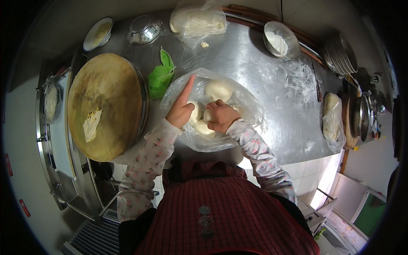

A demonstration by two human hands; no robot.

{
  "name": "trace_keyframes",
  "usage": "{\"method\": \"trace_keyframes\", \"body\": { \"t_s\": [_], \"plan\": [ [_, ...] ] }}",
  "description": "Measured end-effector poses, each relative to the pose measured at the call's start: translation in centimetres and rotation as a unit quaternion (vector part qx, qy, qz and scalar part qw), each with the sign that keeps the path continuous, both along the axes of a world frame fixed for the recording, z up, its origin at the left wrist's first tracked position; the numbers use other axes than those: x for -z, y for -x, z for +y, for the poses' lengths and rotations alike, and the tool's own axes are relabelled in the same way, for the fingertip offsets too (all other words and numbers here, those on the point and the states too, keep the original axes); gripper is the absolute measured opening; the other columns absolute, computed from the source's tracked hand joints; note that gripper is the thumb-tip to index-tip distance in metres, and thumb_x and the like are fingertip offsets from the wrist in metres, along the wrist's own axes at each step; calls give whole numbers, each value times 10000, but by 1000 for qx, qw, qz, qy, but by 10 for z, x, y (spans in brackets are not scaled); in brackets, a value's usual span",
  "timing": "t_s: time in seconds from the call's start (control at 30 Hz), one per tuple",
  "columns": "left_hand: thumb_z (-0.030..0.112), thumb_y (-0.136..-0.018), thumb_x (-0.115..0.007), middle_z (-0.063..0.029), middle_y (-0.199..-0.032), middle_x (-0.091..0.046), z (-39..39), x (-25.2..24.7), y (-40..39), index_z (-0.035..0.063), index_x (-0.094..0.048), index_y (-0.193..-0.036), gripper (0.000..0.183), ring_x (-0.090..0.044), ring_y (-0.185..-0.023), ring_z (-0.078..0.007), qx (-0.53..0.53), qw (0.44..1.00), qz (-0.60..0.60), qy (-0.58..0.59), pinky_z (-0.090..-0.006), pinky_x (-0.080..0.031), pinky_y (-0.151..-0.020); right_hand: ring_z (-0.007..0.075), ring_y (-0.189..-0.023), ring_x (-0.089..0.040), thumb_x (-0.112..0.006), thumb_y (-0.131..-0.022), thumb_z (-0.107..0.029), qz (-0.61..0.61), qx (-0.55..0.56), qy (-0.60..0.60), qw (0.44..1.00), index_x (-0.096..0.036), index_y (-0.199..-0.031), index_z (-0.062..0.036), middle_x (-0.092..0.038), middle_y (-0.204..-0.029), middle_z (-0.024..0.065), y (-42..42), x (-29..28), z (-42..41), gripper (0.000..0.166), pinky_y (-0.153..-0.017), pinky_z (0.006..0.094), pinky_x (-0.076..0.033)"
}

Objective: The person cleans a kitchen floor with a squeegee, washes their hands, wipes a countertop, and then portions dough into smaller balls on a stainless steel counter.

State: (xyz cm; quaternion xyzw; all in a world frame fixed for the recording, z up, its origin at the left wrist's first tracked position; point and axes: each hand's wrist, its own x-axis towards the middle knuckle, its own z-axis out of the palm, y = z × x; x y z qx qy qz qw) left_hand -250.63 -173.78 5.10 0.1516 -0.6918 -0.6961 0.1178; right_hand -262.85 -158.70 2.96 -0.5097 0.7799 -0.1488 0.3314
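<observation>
Several smooth round balls of dough lie in a clear plastic bag spread on the steel worktop. At the bag's left part, my left hand has its index finger stretched along the plastic; the other fingers are bent, and what lies under them is hidden. My right hand is over the middle of the bag with its fingers curled round one pale dough ball. Other balls touch or lie close beside it. Plastic film surrounds the group on all sides.
Left stands a round wooden chopping block with a flatbread piece; a green cloth lies beside it. Along the back are a white bowl, an overturned metal bowl, bagged dough and a flour bowl. Another bagged item is right.
</observation>
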Motion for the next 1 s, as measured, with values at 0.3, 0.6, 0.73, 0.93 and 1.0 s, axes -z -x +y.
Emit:
{"method": "trace_keyframes", "body": {
  "t_s": [0.3,0.6,0.73,0.93,1.0],
  "plan": [
    [-142,-670,-353,-104,-1529,-176,12,-10,-2,47,-172,-1470,842,-75,-1425,-202,-10,999,18,-29,-310,-74,-1141,394,-1125,-509,-680,-709,-218,71,34,148,986,-463,-1279,-60,-433,-1309,238,-3,18,-1,630,-938,432,-441],
    [6,-793,-512,-113,-1357,-432,64,34,10,101,-496,-1265,482,-274,-1356,-314,134,899,-125,397,-579,-154,-1090,358,-1033,-572,-665,-753,-199,59,71,-30,995,-555,-1178,-73,-585,-1106,170,47,-7,40,457,-882,409,-472],
    [117,-782,-625,-51,-1316,-462,64,52,20,136,-555,-1139,364,-295,-1347,-253,171,779,-153,583,-562,-199,-1085,366,-1110,-516,-708,-716,-250,147,31,-35,988,-485,-1243,-111,-547,-1121,181,17,-9,37,589,-869,449,-479],
    [118,-697,-714,3,-1307,-454,55,70,18,204,-563,-1162,496,-336,-1308,-222,135,808,-118,562,-503,-288,-1063,422,-1283,-339,-719,-659,-250,129,-32,-77,988,-322,-1355,-34,-289,-1411,281,17,51,62,829,-1061,434,-325],
    [91,-736,-657,-9,-1290,-462,55,67,16,201,-562,-1172,460,-336,-1308,-229,131,808,-119,562,-481,-311,-1057,430,-1278,-346,-710,-663,-219,127,-1,-77,989,-360,-1334,-32,-313,-1394,284,34,29,75,780,-1068,431,-316]
  ]
}}
